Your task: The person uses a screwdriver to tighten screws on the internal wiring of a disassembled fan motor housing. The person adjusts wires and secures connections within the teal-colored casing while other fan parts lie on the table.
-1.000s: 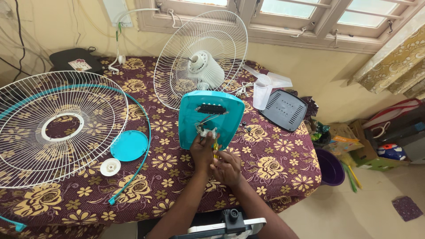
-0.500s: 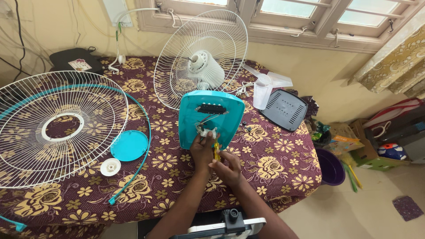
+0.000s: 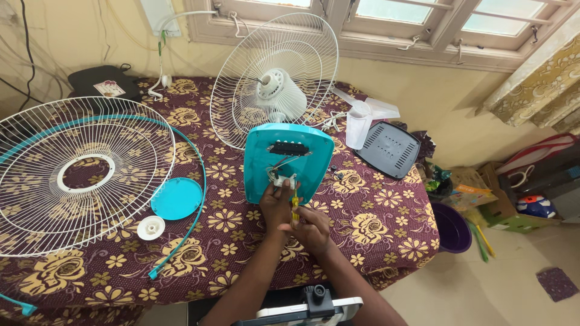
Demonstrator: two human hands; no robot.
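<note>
Gripping a yellow-handled screwdriver [image 3: 295, 205], the right hand [image 3: 311, 228] works beside the left hand [image 3: 278, 202], which pinches white wiring on the upturned teal plastic fan base [image 3: 289, 158] on the floral-clothed worktop [image 3: 374, 217].

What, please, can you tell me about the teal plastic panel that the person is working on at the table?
The teal plastic panel with rounded corners stands tilted on the flower-patterned maroon tablecloth, its hollow inner side facing the camera. A dark strip sits near its top, and thin wires run down to a small whitish part at its lower middle. The left hand touches its lower edge; the right hand holds a yellow-handled screwdriver against it.
</note>
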